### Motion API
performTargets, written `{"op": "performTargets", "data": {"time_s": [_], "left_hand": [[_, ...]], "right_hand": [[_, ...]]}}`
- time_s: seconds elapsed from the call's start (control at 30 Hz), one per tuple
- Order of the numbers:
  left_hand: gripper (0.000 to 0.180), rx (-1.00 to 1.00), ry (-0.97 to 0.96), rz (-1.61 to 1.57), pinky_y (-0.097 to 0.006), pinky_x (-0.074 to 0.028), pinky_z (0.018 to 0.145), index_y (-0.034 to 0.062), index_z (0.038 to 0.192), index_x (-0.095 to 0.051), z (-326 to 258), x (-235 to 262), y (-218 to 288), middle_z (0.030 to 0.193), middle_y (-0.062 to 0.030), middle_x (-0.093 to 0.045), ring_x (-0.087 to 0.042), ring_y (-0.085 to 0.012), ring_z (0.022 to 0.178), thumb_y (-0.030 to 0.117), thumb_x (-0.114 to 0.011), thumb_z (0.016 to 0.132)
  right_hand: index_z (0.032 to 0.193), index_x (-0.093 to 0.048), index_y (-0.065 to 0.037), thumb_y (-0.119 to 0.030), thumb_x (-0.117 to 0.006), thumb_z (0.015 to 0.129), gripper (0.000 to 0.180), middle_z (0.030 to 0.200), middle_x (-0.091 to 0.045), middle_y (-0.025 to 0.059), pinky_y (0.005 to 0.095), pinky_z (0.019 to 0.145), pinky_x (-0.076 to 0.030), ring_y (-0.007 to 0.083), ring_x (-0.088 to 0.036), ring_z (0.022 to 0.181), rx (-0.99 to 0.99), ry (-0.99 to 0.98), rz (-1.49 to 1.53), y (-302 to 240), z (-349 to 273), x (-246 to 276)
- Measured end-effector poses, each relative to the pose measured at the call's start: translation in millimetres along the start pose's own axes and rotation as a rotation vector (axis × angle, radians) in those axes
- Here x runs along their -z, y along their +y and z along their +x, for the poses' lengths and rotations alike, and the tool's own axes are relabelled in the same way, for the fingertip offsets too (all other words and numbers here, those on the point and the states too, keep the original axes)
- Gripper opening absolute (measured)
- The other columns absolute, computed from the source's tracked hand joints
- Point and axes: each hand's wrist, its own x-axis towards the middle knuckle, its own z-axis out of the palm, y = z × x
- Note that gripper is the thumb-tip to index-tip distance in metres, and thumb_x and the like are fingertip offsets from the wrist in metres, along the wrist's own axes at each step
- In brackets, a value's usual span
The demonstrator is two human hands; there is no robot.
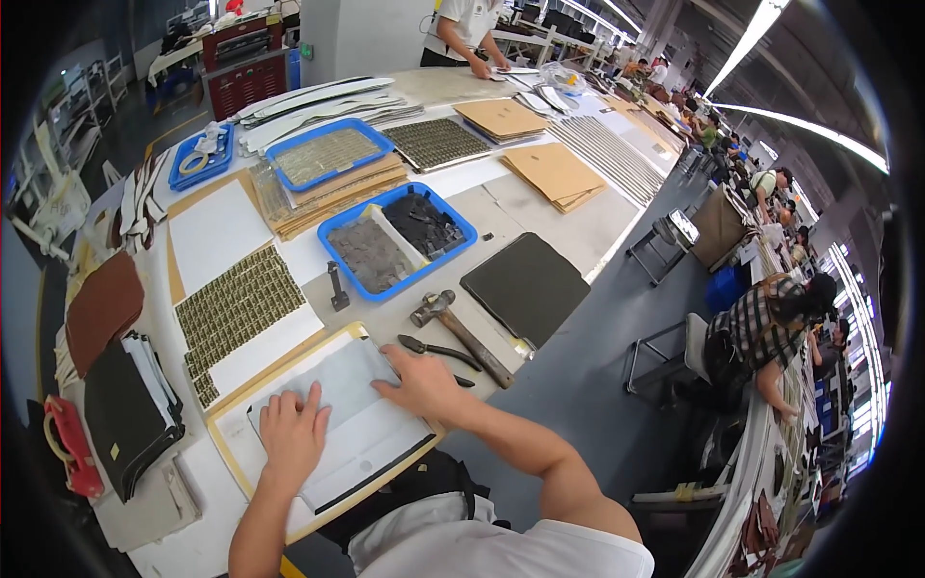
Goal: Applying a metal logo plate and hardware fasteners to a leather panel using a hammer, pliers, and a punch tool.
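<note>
White sheet [352, 424] was pressed flat on board [224, 433] by open L hand [292, 433] & R hand [421, 383]; hammer [461, 332] & pliers [436, 353] lay untouched nearby.

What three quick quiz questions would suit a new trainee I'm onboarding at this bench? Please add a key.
1. True or false: both hands lie flat on the pale sheet.
2. Which tool lies nearest the right hand: A hammer, B pliers, C red bag?
3. What colour is the divided tray behind the hammer?

Key: 1 true, the left hand too; 2 B; 3 blue.
</note>
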Motion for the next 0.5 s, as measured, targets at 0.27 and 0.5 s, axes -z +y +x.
{"op": "performTargets", "data": {"time_s": [0.27, 0.5], "left_hand": [[0.042, -0.017, 0.045, -0.026, -0.040, -0.039, 0.072, 0.0110, 0.125, -0.071, 1.5, -0.9, -1.9, 0.089, -0.0045, -0.051, -0.050, -0.0241, 0.084, 0.029, -0.074, 0.087], [0.043, 0.022, -0.067, -0.030, -0.040, -0.041, 0.074, 0.0159, 0.129, -0.070, 0.2, 6.2, -5.6, 0.089, -0.0050, -0.050, -0.049, -0.0247, 0.084, 0.034, -0.071, 0.090]], "right_hand": [[0.120, -0.068, -0.008, -0.030, -0.076, 0.083, 0.044, 0.076, -0.071, 0.0105, 0.0405, 0.067, -0.055, 0.0292, -0.070, 0.071, -0.016, 0.090, -0.012, 33.4, 22.4, 40.2], [0.109, -0.073, -0.006, -0.016, -0.072, 0.081, 0.030, 0.086, -0.072, 0.0134, 0.0427, 0.073, -0.056, 0.0325, -0.071, 0.078, 0.076, 0.197, -0.095, 52.8, 79.8, 85.4]]}}
